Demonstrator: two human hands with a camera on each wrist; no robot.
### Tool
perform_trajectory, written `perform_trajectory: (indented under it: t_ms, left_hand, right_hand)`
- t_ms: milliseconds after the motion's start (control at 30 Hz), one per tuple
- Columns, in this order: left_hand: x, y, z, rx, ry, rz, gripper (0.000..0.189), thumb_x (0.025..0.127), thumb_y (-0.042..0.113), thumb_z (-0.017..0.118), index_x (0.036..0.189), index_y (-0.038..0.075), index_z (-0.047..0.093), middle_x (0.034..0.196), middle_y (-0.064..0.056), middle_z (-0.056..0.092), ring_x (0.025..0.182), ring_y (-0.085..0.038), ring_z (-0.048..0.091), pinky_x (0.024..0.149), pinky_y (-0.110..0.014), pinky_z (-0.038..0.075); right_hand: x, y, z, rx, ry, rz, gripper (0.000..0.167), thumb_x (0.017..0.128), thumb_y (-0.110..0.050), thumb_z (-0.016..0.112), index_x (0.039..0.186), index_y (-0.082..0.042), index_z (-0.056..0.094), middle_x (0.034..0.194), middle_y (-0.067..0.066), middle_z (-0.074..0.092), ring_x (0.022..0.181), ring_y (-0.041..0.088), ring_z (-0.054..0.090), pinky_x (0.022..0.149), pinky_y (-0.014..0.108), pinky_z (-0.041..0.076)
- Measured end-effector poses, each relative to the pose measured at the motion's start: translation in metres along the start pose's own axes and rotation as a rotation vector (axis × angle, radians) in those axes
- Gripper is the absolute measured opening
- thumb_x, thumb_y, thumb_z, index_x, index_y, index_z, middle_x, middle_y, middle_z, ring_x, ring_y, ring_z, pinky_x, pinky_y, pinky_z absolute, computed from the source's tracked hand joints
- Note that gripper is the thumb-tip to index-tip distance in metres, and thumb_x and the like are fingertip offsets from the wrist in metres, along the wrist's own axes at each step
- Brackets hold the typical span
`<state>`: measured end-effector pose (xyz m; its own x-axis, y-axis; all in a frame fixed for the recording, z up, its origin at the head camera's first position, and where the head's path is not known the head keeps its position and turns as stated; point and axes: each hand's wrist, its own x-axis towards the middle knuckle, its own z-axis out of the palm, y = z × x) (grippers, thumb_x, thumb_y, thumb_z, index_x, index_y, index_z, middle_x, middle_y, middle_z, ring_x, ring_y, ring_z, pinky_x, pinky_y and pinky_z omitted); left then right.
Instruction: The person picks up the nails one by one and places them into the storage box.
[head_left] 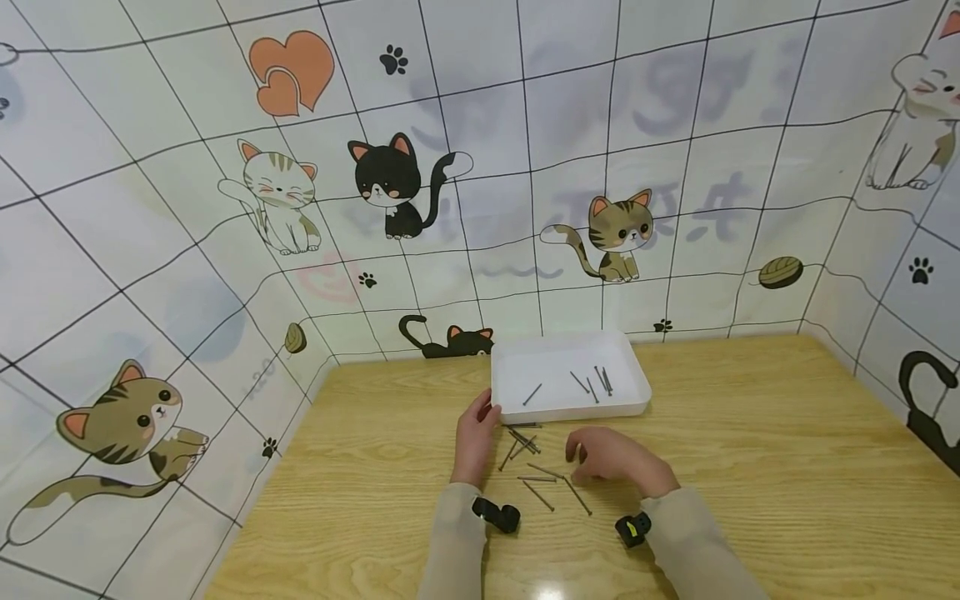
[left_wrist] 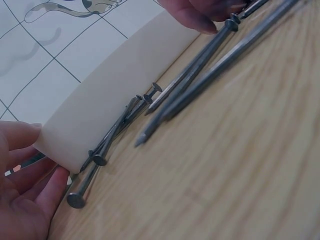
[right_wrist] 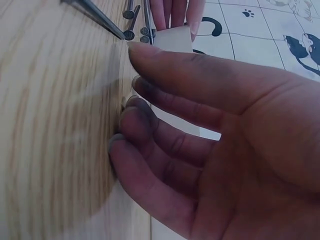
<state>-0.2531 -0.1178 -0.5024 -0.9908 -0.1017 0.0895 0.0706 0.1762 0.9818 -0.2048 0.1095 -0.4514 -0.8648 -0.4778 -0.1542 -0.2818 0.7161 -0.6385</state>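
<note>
At the front left corner of a white tray (head_left: 570, 410), my left hand (head_left: 474, 442) holds the tray's edge between thumb and fingers. In the left wrist view the tray's side wall (left_wrist: 115, 65) rises beside those fingers (left_wrist: 42, 197). Several long metal nails lie on the table in front of the tray, among them a nail (head_left: 538, 496) nearest me. My right hand (head_left: 611, 458) hovers low over the table just right of the nails. Its fingers (right_wrist: 150, 175) are loosely bent in the right wrist view, with nothing between them and the thumb.
Several more nails, including a nail (head_left: 532, 394) at the left, lie spread inside the tray. The wooden table (head_left: 750, 467) extends to both sides. Behind it stands a white gridded wall covering (head_left: 495, 183) with cartoon cats.
</note>
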Motion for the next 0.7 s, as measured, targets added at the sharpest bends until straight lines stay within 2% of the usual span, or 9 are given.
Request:
perform_trajectory:
  t_ms: [200,467,600,700]
  left_hand:
    - [0.001,-0.002,0.0,0.007,0.001,-0.015,0.042,0.091,0.024,0.052,0.132,0.018,0.045,0.128,0.001,0.048,0.113,-0.016,0.045,0.093,-0.036,0.038]
    - [0.003,-0.003,0.0,-0.006,0.002,-0.023,0.042,0.09,0.026,0.053,0.132,0.02,0.045,0.127,0.003,0.049,0.113,-0.014,0.045,0.092,-0.035,0.038]
    - [0.003,-0.003,0.0,0.001,0.007,-0.028,0.042,0.09,0.025,0.053,0.131,0.02,0.046,0.127,0.003,0.049,0.113,-0.014,0.045,0.093,-0.035,0.038]
    - [0.002,-0.003,0.0,0.007,0.01,-0.034,0.042,0.09,0.025,0.053,0.131,0.02,0.046,0.127,0.003,0.049,0.113,-0.014,0.045,0.093,-0.035,0.037]
  right_hand:
    - [-0.002,-0.006,0.002,-0.077,-0.002,-0.005,0.017,0.071,-0.007,0.073,0.083,-0.012,0.061,0.076,-0.001,0.055,0.065,0.015,0.048,0.058,0.033,0.041]
    - [-0.004,-0.01,0.002,-0.07,0.013,0.007,0.012,0.074,-0.003,0.068,0.078,-0.012,0.061,0.07,-0.003,0.053,0.059,0.015,0.047,0.053,0.031,0.039]
    - [-0.003,-0.012,0.004,-0.053,-0.025,-0.02,0.009,0.076,-0.011,0.069,0.078,-0.012,0.06,0.066,-0.003,0.053,0.053,0.013,0.047,0.051,0.031,0.039]
    - [-0.004,-0.017,0.006,-0.061,-0.064,-0.042,0.013,0.074,-0.012,0.072,0.079,-0.011,0.059,0.065,-0.003,0.052,0.051,0.012,0.047,0.05,0.03,0.04]
